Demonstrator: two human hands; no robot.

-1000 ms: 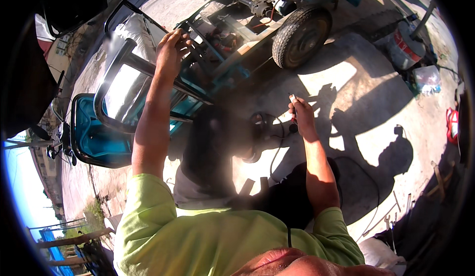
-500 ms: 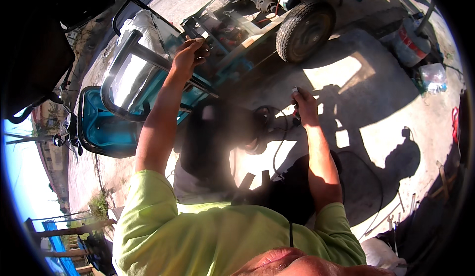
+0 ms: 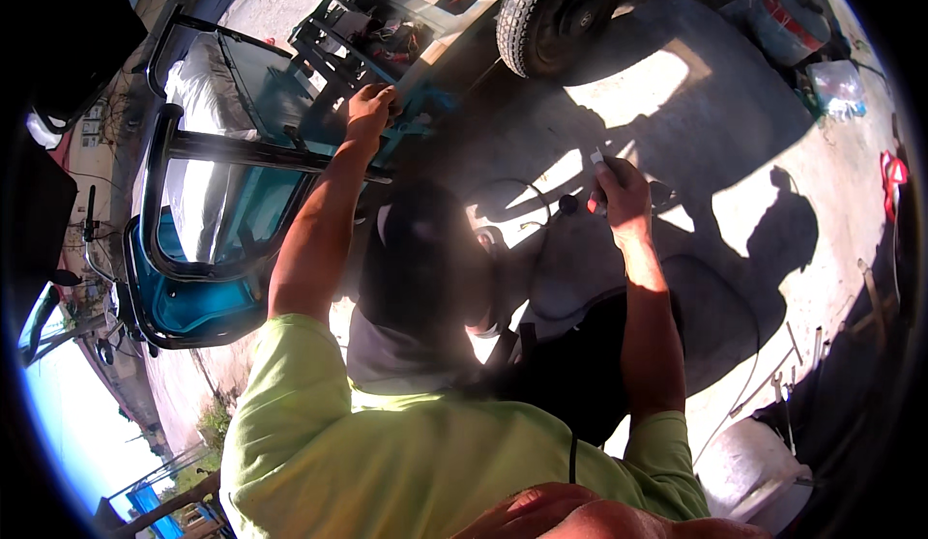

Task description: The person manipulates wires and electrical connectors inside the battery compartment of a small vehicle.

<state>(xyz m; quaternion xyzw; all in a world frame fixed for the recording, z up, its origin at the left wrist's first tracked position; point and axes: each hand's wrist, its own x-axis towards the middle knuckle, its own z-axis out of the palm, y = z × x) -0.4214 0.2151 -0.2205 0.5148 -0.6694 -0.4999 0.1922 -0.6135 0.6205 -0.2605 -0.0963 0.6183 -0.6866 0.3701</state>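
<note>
My left hand (image 3: 370, 109) is stretched out over the corner of a three-wheeler's metal frame (image 3: 338, 46), its fingers curled. Whether it grips the frame or a small piece is hidden. Lower and to the right, my right hand (image 3: 626, 196) is wrapped round a small hand tool (image 3: 596, 204) with a red part and a pale tip; its exact kind does not show. A dark cable (image 3: 541, 259) loops over the ground below it. My dark-clad knee (image 3: 416, 249) is bent between both arms.
Behind the frame stands a treaded wheel (image 3: 556, 17). A black tube rail (image 3: 251, 152) and teal seat (image 3: 198, 302) are at left. To the right are a grey bucket (image 3: 788, 22), a clear plastic bag (image 3: 836, 89), and wrenches (image 3: 781, 408) beside a white sack (image 3: 744, 471).
The view has shifted, so the wheel and frame sit farther up and left. My right hand has moved slightly right; my left stays at nearly the same spot in view, still curled.
</note>
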